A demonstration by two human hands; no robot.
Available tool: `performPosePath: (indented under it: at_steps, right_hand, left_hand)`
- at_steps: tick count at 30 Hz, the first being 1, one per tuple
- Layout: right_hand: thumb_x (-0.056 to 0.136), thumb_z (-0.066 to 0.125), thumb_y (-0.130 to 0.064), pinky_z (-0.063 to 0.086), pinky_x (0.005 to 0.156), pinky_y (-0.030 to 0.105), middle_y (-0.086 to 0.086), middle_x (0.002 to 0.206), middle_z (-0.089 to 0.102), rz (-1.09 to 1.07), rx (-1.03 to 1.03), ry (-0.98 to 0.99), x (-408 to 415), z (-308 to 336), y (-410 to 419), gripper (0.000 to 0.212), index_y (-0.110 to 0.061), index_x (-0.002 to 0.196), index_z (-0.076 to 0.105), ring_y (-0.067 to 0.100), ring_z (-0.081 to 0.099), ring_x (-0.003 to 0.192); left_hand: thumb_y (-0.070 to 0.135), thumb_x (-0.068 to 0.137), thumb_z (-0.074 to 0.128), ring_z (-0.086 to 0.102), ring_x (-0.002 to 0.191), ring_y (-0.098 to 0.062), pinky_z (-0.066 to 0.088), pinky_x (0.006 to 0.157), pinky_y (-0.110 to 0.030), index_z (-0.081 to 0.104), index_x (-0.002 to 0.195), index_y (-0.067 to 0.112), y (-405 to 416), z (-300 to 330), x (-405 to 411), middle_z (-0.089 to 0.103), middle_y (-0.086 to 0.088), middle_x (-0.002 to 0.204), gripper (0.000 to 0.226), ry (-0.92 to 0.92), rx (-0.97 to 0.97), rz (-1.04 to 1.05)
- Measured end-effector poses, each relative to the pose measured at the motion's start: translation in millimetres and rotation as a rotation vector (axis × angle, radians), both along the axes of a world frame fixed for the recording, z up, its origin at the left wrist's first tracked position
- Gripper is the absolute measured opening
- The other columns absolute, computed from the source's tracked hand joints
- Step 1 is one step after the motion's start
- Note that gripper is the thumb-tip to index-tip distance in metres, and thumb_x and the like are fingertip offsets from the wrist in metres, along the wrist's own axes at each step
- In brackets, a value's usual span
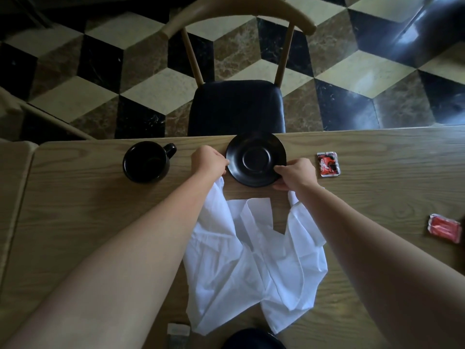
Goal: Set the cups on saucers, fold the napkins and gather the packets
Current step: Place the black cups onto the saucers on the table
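A white napkin (254, 268) lies rumpled on the wooden table (88, 212), its far corners lifted. My left hand (207, 159) pinches the far left corner beside a black saucer (255, 158). My right hand (297, 172) pinches the far right corner, over the saucer's near right rim. The saucer sits empty at the table's far edge. A black cup (147, 162) stands to its left, handle pointing away. One red packet (327, 164) lies right of the saucer, another red packet (444, 228) near the right edge.
A chair with a black seat (236, 107) is tucked at the table's far side. A dark round object (253, 340) and a pale packet (178, 332) show at the near edge. A second table (11, 187) adjoins on the left.
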State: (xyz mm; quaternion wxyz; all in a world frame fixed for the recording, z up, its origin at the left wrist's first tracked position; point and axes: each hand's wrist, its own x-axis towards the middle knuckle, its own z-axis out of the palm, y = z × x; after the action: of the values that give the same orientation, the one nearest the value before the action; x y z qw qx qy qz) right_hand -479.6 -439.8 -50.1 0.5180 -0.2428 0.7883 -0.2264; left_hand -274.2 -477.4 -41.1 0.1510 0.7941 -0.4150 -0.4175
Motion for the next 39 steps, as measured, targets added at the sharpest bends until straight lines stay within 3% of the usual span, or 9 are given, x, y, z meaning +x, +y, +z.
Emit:
performPosePath:
  at_steps: [5,9,15,18,22,25,30,35,39]
  right_hand:
    - [0.093,0.060,-0.049,0.063,0.071,0.047,0.015,0.078,0.071,-0.012,-0.119,0.050,-8.3,30.1,19.5,0.052,0.002,0.086,0.067,0.035,0.075,0.070]
    - [0.092,0.056,-0.039,0.060,0.054,0.035,0.014,0.083,0.071,-0.182,-0.330,-0.094,-31.3,66.4,96.3,0.033,-0.009,0.084,0.065,0.025,0.076,0.068]
    - [0.094,0.057,-0.027,0.058,0.067,0.037,0.004,0.083,0.073,-0.163,-0.236,0.191,-91.3,88.0,263.2,0.020,-0.012,0.090,0.070,0.021,0.075,0.079]
    - [0.093,0.056,-0.027,0.052,0.075,0.020,-0.003,0.088,0.071,-0.071,-0.166,0.422,-134.2,91.6,325.8,0.022,-0.013,0.100,0.071,0.005,0.069,0.083]
    - [0.090,0.062,-0.027,0.047,0.092,0.034,0.009,0.115,0.062,-0.027,-0.063,0.635,-185.1,83.5,383.0,0.029,-0.013,0.115,0.067,0.026,0.059,0.110]
    - [0.088,0.068,-0.029,0.044,0.105,0.045,0.010,0.132,0.054,0.000,0.013,0.579,-206.0,74.0,405.7,0.042,-0.019,0.128,0.061,0.028,0.050,0.125]
    - [0.089,0.066,-0.024,0.050,0.099,0.040,0.005,0.128,0.062,0.210,0.028,0.459,-224.8,61.3,418.9,0.047,-0.024,0.136,0.058,0.024,0.059,0.118]
    - [0.090,0.058,-0.015,0.048,0.081,0.030,-0.003,0.108,0.071,0.224,-0.006,0.380,-233.3,53.5,410.5,0.034,-0.031,0.118,0.068,0.021,0.063,0.105]
    - [0.091,0.055,-0.012,0.057,0.082,0.041,0.002,0.105,0.072,0.304,0.016,0.387,-234.2,61.1,406.8,0.029,-0.026,0.112,0.069,0.025,0.065,0.099]
  left_hand:
    - [0.044,0.084,0.067,0.072,0.091,-0.029,0.058,0.086,-0.044,0.060,0.095,0.019,20.8,39.6,-2.8,0.074,-0.010,0.096,0.028,0.083,-0.192,0.148]
    - [0.041,0.083,0.062,0.071,0.082,-0.019,0.058,0.078,-0.039,0.061,0.094,0.025,116.2,82.4,-31.5,0.071,-0.001,0.089,0.019,0.209,-0.398,0.111]
    - [0.029,0.090,0.063,0.072,0.065,-0.014,0.056,0.056,-0.029,0.061,0.092,0.023,283.0,97.0,-98.2,0.069,0.003,0.076,0.006,0.527,-0.131,-0.022]
    - [0.027,0.090,0.063,0.073,0.066,-0.013,0.060,0.060,-0.032,0.063,0.092,0.021,334.6,77.5,-129.4,0.070,-0.002,0.082,0.006,0.530,0.067,-0.051]
    - [0.032,0.087,0.066,0.073,0.071,-0.012,0.059,0.061,-0.028,0.065,0.097,0.026,364.7,50.0,-183.4,0.071,0.000,0.095,0.012,0.490,0.285,-0.137]
    - [0.035,0.082,0.076,0.073,0.080,-0.017,0.062,0.067,-0.030,0.062,0.109,0.022,368.5,37.3,-224.1,0.070,-0.005,0.104,0.033,0.556,0.440,-0.174]
    - [0.021,0.077,0.085,0.068,0.107,-0.029,0.062,0.082,-0.038,0.054,0.120,0.008,387.1,28.8,-272.5,0.064,-0.015,0.120,0.055,0.593,0.657,-0.179]
    - [-0.002,0.086,0.068,0.063,0.112,-0.032,0.063,0.078,-0.038,0.050,0.108,0.014,400.4,22.6,-293.8,0.059,-0.017,0.127,0.033,0.587,0.648,-0.084]
    - [-0.008,0.087,0.056,0.062,0.111,-0.034,0.063,0.080,-0.044,0.053,0.116,0.012,406.5,28.3,-293.6,0.059,-0.016,0.124,0.035,0.537,0.580,-0.070]
